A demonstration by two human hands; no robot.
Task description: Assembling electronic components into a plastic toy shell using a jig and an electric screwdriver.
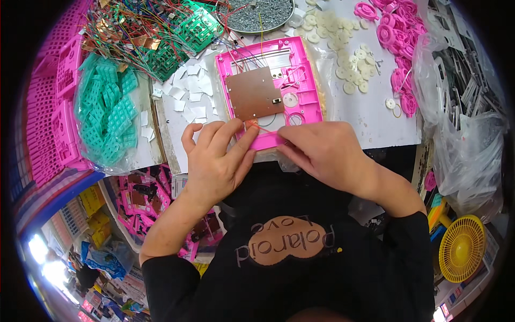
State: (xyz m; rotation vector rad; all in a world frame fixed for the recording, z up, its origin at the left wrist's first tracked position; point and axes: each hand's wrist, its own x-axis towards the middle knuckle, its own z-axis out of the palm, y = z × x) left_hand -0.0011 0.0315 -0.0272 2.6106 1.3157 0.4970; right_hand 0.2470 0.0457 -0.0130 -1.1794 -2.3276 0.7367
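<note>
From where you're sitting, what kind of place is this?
Probably a small assembly workshop for plastic electronic toys. Both hands, left hand and right hand, work on a pink plastic casing with a brown circuit board, amid a bag of green keypads, wired green boards and a dish of screws.

hands (214,161) 2 | pink frame (308,80) 1 | brown board (253,93) 1 | yellow fan (462,248) 1, perhaps

A pink plastic casing (271,91) is lying flat and open-side up on the white table, its near edge reaching the table's front rim. A brown rectangular circuit board (253,93) is sitting inside it, slightly tilted, with thin wires running from its top edge. Two small round parts are showing in the casing's lower right section.
</note>
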